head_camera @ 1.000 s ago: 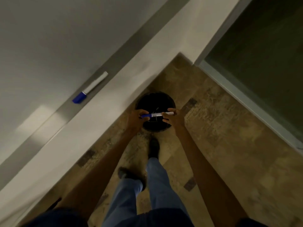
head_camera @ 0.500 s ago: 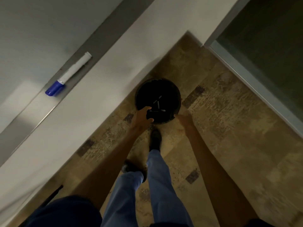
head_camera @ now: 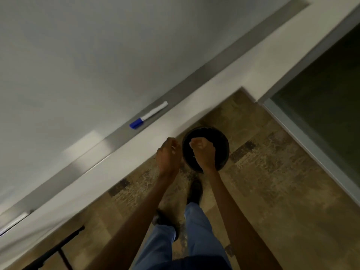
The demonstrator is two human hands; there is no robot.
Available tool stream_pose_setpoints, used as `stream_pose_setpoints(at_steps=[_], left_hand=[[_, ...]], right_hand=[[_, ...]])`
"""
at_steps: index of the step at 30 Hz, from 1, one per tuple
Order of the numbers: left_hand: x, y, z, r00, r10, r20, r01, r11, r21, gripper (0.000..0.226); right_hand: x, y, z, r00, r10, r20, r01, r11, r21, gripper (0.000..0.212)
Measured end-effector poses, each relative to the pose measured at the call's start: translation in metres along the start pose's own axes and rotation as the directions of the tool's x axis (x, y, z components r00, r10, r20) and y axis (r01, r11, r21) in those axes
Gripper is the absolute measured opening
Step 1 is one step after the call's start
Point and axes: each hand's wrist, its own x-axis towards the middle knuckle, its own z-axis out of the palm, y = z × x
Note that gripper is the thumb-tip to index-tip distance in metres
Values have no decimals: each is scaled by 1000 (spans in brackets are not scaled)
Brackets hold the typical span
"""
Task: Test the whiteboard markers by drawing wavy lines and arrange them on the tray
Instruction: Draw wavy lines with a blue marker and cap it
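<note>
A whiteboard marker (head_camera: pixel 149 114) with a blue cap and white barrel lies on the grey metal tray (head_camera: pixel 196 74) that runs along the bottom of the whiteboard (head_camera: pixel 78 55). My left hand (head_camera: pixel 168 155) hovers below the tray with its fingers loosely curled, and I see nothing in it. My right hand (head_camera: pixel 202 152) is curled into a fist over a round black bin (head_camera: pixel 223 151) on the floor and holds nothing. The bin's contents are hidden behind my right hand.
A white wall band runs under the tray. Tiled floor (head_camera: pixel 272 191) spreads to the right, bounded by a grey-framed dark panel (head_camera: pixel 321 114). My legs and shoes stand just before the bin. A dark stand leg (head_camera: pixel 58 248) shows at the lower left.
A second earlier both hands held a blue-capped marker over the bin. It left my hands and is out of sight now. Both hands have risen, empty, and the view has swung right.
</note>
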Motion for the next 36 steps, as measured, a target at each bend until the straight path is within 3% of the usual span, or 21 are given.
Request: stream_pose_setpoints(at_steps=[3, 6, 11, 14, 17, 20, 23, 28, 31, 33, 36], left_hand=[[6, 10, -43, 975, 118, -187, -123, 992, -16, 5], [17, 11, -77, 929, 211, -303, -214, 977, 24, 10], [44, 2, -110, 893, 366, -262, -307, 921, 238, 15], [63, -13, -112, 927, 343, -152, -275, 897, 345, 23], [72, -25, -112, 939, 330, -94, -268, 877, 398, 20], [77, -28, -108, 943, 324, -77, -269, 878, 397, 19], [77, -30, -107, 943, 321, -88, -265, 884, 384, 16], [66, -33, -124, 936, 315, -157, -292, 944, 154, 17], [50, -28, -150, 958, 165, -234, -205, 966, -158, 14], [34, -21, -175, 963, -3, -270, -118, 895, -429, 12], [8, -10, -210, 952, -157, -264, -78, 707, -702, 17]], right_hand=[[-13, -59, 16, 979, -202, 15, 202, 979, 12, 12], [-19, -97, 33, 907, -419, 38, 420, 905, -68, 11], [-11, -130, 56, 728, -657, 196, 677, 645, -353, 19], [0, -136, 67, 665, -665, 340, 735, 500, -458, 24], [8, -134, 73, 625, -672, 397, 759, 405, -510, 27], [12, -134, 77, 601, -682, 417, 766, 341, -546, 32], [15, -137, 80, 622, -655, 429, 749, 337, -571, 29], [10, -142, 76, 590, -625, 510, 801, 378, -464, 25], [-13, -156, 75, 575, -572, 585, 815, 467, -344, 24], [-38, -172, 77, 566, -567, 598, 810, 519, -273, 25], [-79, -192, 88, 543, -616, 570, 826, 515, -230, 30]])
